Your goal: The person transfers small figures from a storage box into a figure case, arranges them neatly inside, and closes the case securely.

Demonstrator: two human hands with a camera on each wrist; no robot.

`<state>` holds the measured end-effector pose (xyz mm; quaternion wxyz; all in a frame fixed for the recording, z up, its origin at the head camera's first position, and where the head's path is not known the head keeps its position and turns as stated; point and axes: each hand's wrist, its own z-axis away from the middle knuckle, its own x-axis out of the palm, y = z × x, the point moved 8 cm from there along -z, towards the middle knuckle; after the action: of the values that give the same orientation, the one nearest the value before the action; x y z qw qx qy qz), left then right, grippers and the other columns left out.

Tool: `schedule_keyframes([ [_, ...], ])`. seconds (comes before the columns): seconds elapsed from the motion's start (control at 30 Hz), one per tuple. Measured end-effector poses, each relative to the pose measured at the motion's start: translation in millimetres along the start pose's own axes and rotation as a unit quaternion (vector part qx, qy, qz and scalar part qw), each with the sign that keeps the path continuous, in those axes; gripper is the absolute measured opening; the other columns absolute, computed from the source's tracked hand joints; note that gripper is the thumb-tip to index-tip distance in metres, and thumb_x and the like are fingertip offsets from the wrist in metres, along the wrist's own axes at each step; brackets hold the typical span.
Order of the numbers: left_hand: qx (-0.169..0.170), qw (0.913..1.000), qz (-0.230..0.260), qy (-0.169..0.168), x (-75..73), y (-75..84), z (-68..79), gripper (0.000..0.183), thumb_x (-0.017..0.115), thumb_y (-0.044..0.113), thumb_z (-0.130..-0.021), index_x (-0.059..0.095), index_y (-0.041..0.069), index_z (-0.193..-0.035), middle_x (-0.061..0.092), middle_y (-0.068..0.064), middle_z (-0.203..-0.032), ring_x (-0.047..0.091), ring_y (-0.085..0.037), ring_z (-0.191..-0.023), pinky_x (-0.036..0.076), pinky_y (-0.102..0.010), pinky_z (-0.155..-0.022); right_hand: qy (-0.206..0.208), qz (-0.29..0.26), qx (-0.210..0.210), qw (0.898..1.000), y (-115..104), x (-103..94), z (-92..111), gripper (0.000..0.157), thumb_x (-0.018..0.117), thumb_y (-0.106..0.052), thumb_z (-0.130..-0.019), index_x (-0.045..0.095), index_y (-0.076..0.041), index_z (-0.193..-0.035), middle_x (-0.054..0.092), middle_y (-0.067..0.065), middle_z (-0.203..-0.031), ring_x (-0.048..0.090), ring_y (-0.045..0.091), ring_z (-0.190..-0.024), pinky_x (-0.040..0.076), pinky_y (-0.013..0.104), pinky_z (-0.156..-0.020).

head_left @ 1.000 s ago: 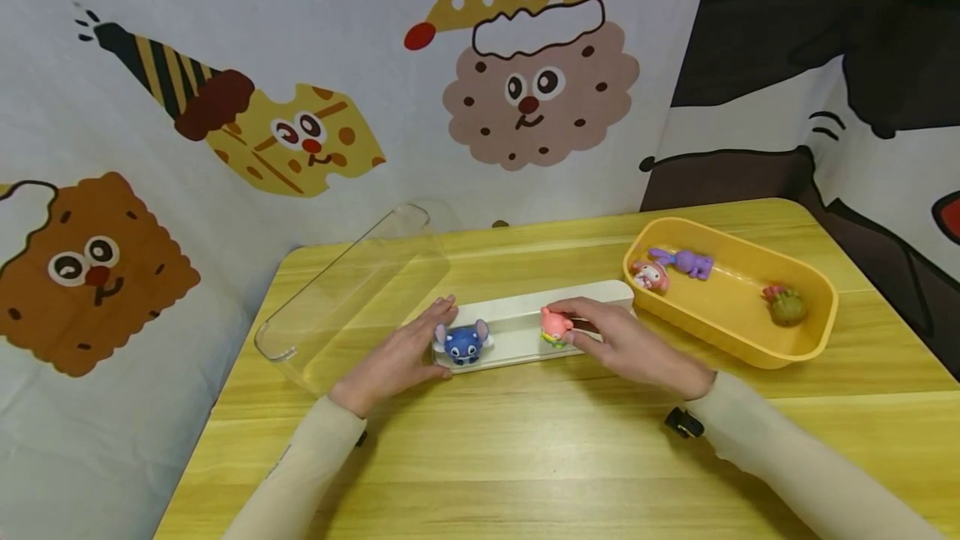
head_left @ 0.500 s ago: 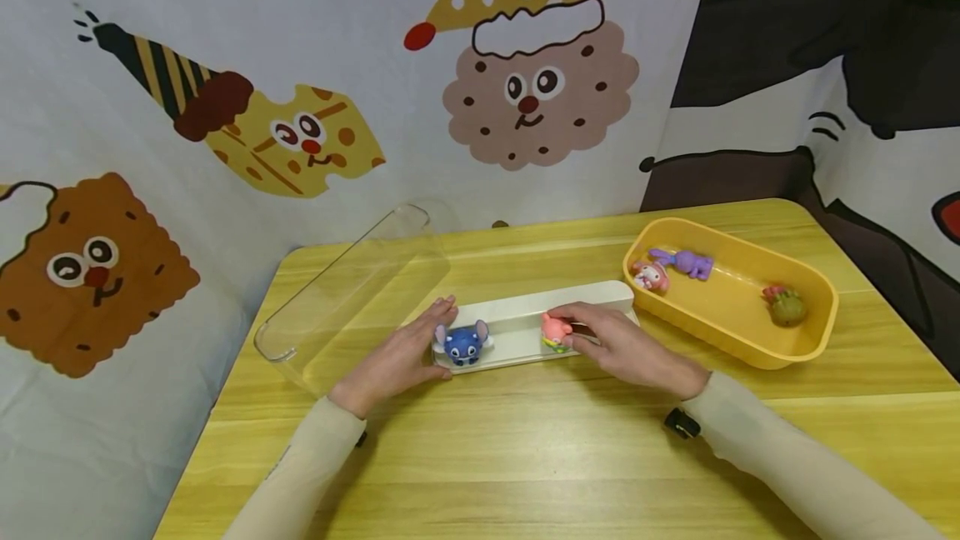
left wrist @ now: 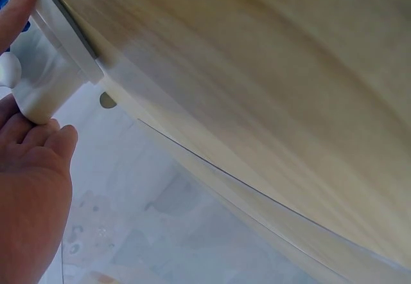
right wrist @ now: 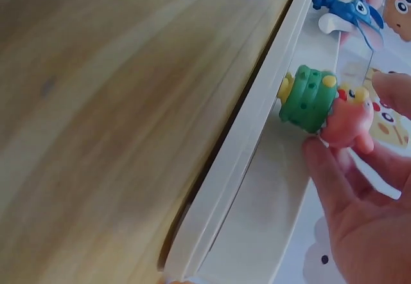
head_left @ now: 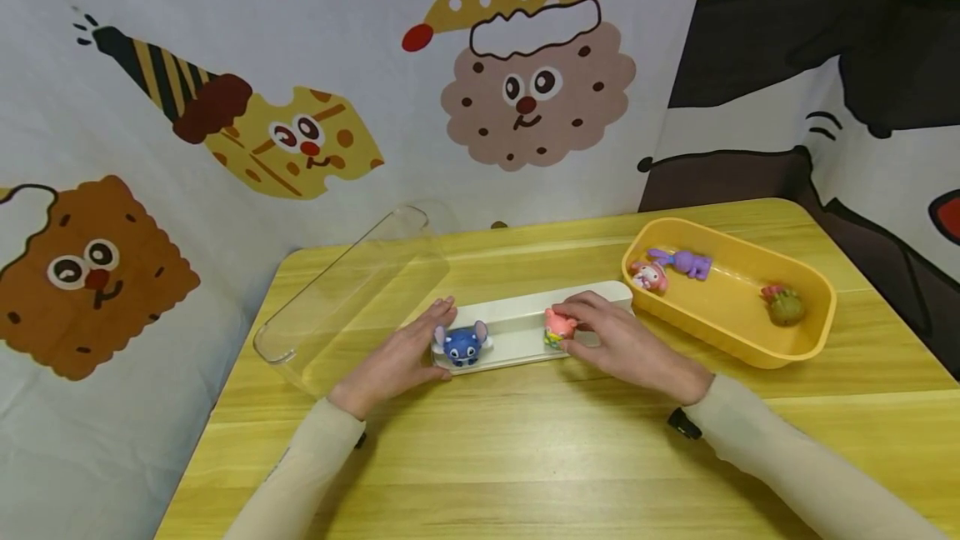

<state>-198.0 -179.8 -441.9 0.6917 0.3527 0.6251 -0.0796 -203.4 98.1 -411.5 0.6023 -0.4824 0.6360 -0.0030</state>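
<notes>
My left hand (head_left: 396,359) grips the left end of a long white tray (head_left: 517,348), thumb at its front and fingers behind, as the left wrist view also shows. Beside that hand a blue figurine with big ears (head_left: 462,345) stands in the tray. My right hand (head_left: 626,342) pinches a pink figurine (head_left: 559,327) between thumb and fingers, right of the tray's middle. In the right wrist view the pink figurine has a green lower body (right wrist: 309,99) and stands upright at the tray floor. Whether it touches the floor I cannot tell.
A clear plastic cover (head_left: 352,290) lies at the back left of the wooden table (head_left: 525,457). At the right a yellow bin (head_left: 738,344) holds a purple figurine (head_left: 686,263), a pink-and-white figurine (head_left: 649,276) and an olive-green figurine (head_left: 783,305). A printed cloth hangs behind.
The pink figurine has shifted slightly to the right and turned a little in my right hand. My left hand keeps its place on the tray.
</notes>
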Motion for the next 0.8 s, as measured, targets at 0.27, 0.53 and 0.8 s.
schedule_keyframes([
  [0.27,0.0,1.0,0.003,0.001,-0.2,0.2,0.7,0.097,0.088,0.027,-0.085,0.033,0.004,-0.161,0.021,-0.009,-0.171,0.022,-0.028,-0.156,0.031,-0.051,-0.122,0.03,0.06,0.025,0.997,-1.9,2.9,-2.3,0.054,0.085,-0.032,-0.089,0.066,-0.005,-0.131,0.064,0.008,-0.125,0.065,0.019,-0.104,0.061,0.039,-0.086],
  [0.53,0.003,1.0,-0.001,0.002,0.6,-0.3,0.2,0.097,0.088,0.026,-0.085,0.033,0.004,-0.161,0.021,-0.009,-0.171,0.022,-0.028,-0.156,0.032,-0.052,-0.121,0.028,0.023,0.049,0.998,-0.1,5.3,-4.1,0.039,0.081,-0.016,-0.092,0.068,-0.003,-0.126,0.065,0.009,-0.12,0.07,0.021,-0.101,0.063,0.033,-0.085],
  [0.8,0.005,1.0,-0.002,0.003,0.5,0.2,0.2,0.097,0.088,0.026,-0.085,0.033,0.003,-0.161,0.021,-0.01,-0.171,0.023,-0.029,-0.156,0.032,-0.052,-0.121,0.013,-0.036,0.043,0.998,-8.7,6.9,-11.4,0.039,0.079,-0.012,-0.093,0.067,-0.004,-0.13,0.065,0.009,-0.126,0.07,0.02,-0.107,0.061,0.031,-0.091],
])
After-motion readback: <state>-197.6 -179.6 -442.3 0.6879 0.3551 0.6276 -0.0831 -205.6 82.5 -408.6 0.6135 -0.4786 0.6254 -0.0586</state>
